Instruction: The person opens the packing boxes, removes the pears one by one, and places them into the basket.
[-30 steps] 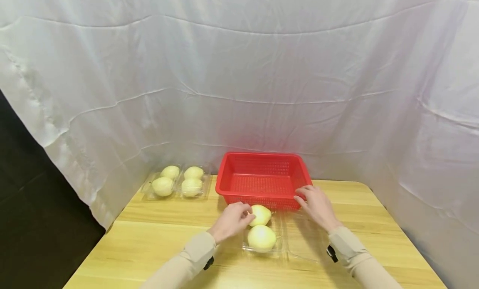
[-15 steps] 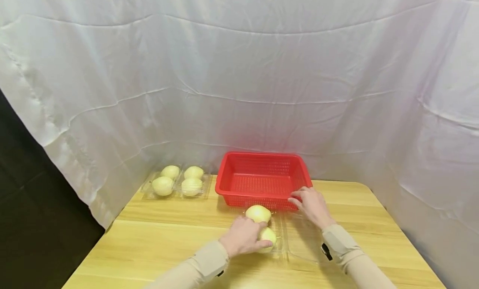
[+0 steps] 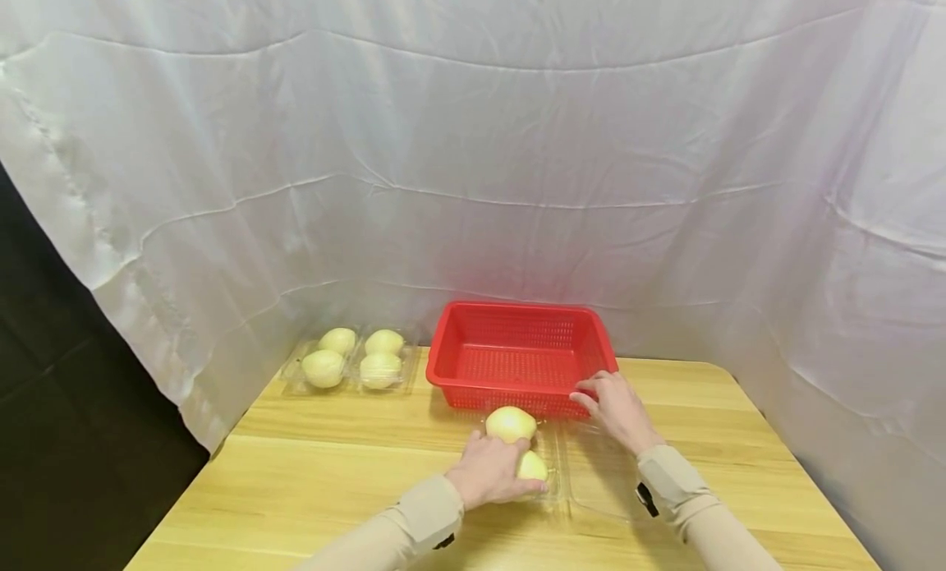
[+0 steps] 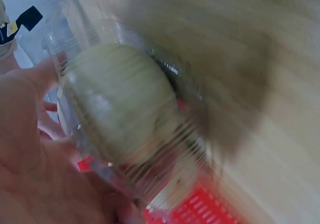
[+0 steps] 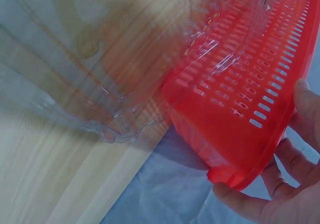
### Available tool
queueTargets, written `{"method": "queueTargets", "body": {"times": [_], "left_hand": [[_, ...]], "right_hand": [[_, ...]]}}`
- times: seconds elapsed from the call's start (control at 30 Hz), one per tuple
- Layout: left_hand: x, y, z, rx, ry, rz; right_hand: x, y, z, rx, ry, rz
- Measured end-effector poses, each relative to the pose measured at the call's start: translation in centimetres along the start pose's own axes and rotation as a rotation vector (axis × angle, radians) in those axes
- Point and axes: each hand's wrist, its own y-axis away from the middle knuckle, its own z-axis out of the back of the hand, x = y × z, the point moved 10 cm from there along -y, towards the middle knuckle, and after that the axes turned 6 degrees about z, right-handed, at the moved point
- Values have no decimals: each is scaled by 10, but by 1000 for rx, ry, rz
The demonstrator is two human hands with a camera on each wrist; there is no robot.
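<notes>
My left hand (image 3: 491, 470) reaches over the nearer pale-yellow pear (image 3: 533, 466), thumb in front and fingers on its far left side, gripping it. That pear sits in an opened clear plastic clamshell box (image 4: 102, 176), beside a second pear (image 3: 510, 424) farther back. In the left wrist view, motion blur and the box wall obscure the exact finger contact. My right hand (image 3: 617, 408) holds the front right corner of the red plastic basket (image 5: 215, 109), with thumb and fingers around its rim. The basket's visible interior holds nothing.
Two closed clear boxes with pears (image 3: 323, 368) (image 3: 380, 370) stand at the table's back left. The opened box's clear lid (image 3: 602, 481) lies flat to the right, below my right forearm. A pale curtain (image 3: 473, 144) hangs behind the wooden table (image 3: 332, 464).
My left hand has moved from the farther pear to the nearer one, forward and right, and closed around it. My right hand has shifted slightly left along the basket's corner.
</notes>
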Motion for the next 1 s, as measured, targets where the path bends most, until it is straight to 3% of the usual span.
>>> {"method": "queueTargets", "body": {"times": [0.17,0.43,0.83,1.0], "left_hand": [[0,0,2,-16,19,35],[0,-3,3,13,43,78],[4,-5,13,-87,9,73],[10,-1,21,-122,69,87]], "right_hand": [[0,0,-2,-6,-15,3],[-2,-1,-4,-1,-33,-14],[-5,0,-2,2,-38,-31],[-4,1,-3,3,-33,-40]]}}
